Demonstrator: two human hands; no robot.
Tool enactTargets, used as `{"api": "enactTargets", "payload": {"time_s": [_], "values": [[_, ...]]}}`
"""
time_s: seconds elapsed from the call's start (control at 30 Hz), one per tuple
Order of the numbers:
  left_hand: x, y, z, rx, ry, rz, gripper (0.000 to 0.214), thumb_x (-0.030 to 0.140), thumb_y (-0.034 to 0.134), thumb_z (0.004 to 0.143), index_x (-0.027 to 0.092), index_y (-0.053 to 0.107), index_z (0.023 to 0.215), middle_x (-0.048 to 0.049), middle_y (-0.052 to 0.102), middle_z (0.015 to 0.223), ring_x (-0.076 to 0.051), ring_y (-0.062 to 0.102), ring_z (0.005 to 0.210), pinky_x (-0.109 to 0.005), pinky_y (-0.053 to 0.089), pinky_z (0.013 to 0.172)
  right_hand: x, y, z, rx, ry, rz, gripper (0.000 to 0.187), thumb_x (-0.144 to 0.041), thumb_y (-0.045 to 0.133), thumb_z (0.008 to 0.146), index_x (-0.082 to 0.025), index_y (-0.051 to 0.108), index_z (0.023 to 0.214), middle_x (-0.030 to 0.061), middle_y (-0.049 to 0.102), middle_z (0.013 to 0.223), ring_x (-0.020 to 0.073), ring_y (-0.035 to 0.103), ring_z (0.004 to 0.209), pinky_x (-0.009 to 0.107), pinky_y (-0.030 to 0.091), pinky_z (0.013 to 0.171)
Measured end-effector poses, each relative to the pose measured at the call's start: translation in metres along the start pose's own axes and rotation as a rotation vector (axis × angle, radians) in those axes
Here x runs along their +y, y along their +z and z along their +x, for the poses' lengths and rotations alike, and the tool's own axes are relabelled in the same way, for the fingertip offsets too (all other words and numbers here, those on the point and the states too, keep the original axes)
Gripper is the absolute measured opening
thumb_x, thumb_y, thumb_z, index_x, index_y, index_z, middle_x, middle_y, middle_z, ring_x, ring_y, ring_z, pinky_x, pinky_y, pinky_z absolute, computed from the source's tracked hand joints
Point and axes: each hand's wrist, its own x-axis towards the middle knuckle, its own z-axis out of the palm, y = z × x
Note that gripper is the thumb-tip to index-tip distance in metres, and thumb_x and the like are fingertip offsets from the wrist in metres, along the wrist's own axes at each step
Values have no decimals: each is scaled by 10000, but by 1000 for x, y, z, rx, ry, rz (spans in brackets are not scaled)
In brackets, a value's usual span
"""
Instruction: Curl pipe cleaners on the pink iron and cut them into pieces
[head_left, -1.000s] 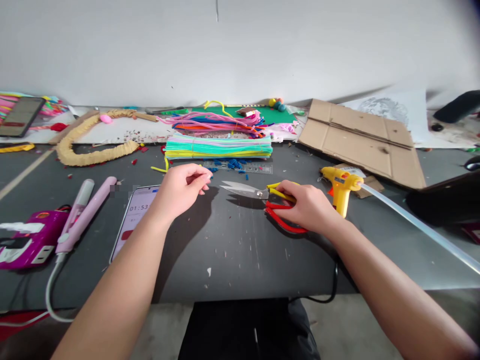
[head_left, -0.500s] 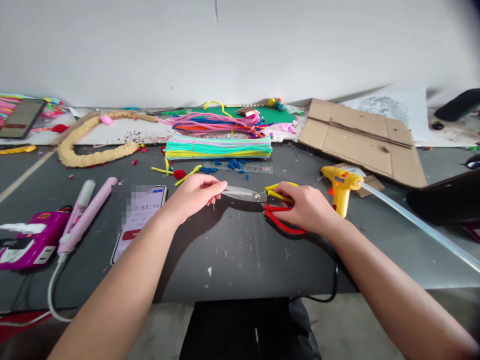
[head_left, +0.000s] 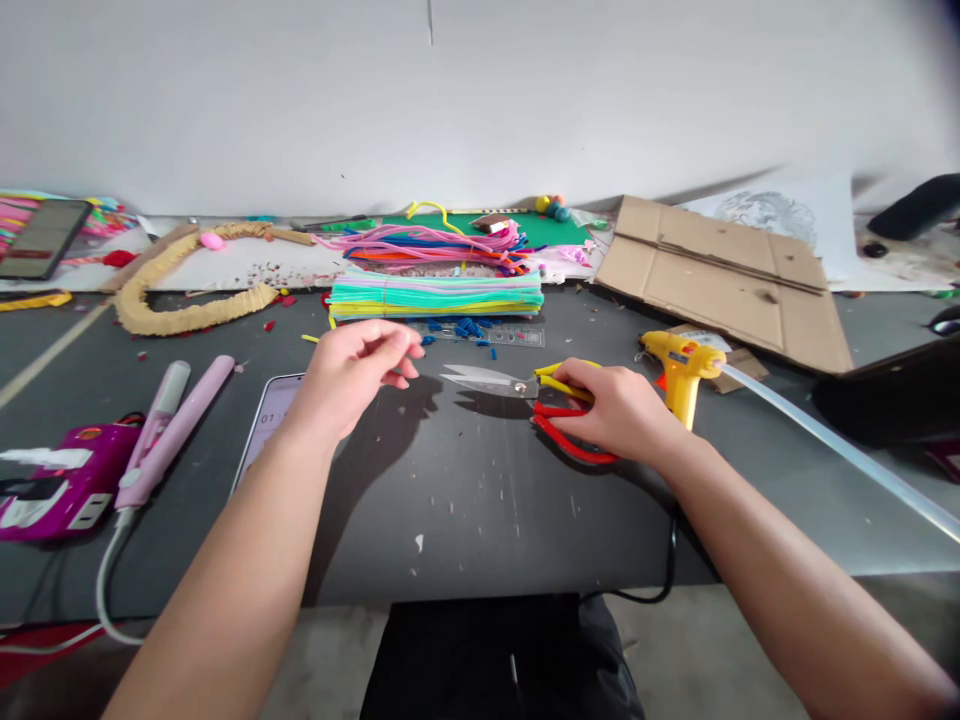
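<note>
My right hand point(head_left: 619, 405) grips a pair of scissors point(head_left: 517, 387) by its handles, one loop yellow and one red. The metal blades point left above the dark table and are slightly parted at the tips. Left of those tips is my left hand point(head_left: 360, 365), apart from the scissors. Its thumb and forefinger are pinched together and the other fingers curl; anything between them is too small to make out. Beyond the hands, a bundle of pipe cleaners point(head_left: 439, 295) lies by a clear ruler point(head_left: 517, 337) with short blue pieces point(head_left: 469, 327) on it.
On the right stand a yellow glue gun point(head_left: 682, 370) with a long glue stick and a flattened cardboard sheet point(head_left: 727, 285). To the left are a phone point(head_left: 259, 425), a pink hair straightener point(head_left: 176, 430) and a purple power strip point(head_left: 64, 480). A beige ruffled ring point(head_left: 150, 310) lies behind.
My left hand has let go of the scissor blades and moved left, now covering more of the phone and the red and yellow bits. The blades have parted a little; my right hand barely moved.
</note>
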Motion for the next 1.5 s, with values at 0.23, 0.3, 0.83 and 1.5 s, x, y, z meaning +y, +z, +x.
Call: {"api": "enactTargets", "payload": {"time_s": [0.23, 0.3, 0.83, 1.5], "values": [[2, 4, -1, 4, -2, -24, 478, 614, 598, 827, 163, 712, 937, -123, 743, 900, -235, 704, 892, -332, 552, 721, 0, -1, 0, 5, 26, 13, 260, -450, 674, 734, -251, 563, 858, -43, 611, 641, 145, 515, 562, 252, 291, 538], [2, 7, 0, 11, 51, -19, 450, 603, 649, 793, 183, 718, 936, -130, 731, 1092, -257, 670, 1050, -377, 537, 849, 1, -1, 1, 12, 50, 21, 261, -444, 680, 725, -253, 575, 869, -38, 614, 644, 150, 519, 566, 255, 296, 538], [-3, 22, -3, -16, 271, 530, 308, 385, 649, 821, 246, 713, 1089, -67, 635, 1281, -258, 558, 1220, -375, 466, 983, 8, 1, 6, 202, 211, 200, 319, -488, 686, 737, -226, 602, 898, 11, 678, 762, 172, 553, 643, 268, 367, 577], [-4, 100, 30, -181, 283, 1134, 184, 236, 428, 928, 158, 590, 889, -153, 670, 898, -295, 641, 909, -344, 443, 684, 12, -1, 5, 243, 217, 320, 332, -504, 694, 742, -228, 589, 894, 2, 661, 725, 173, 566, 647, 269, 379, 566]]}}
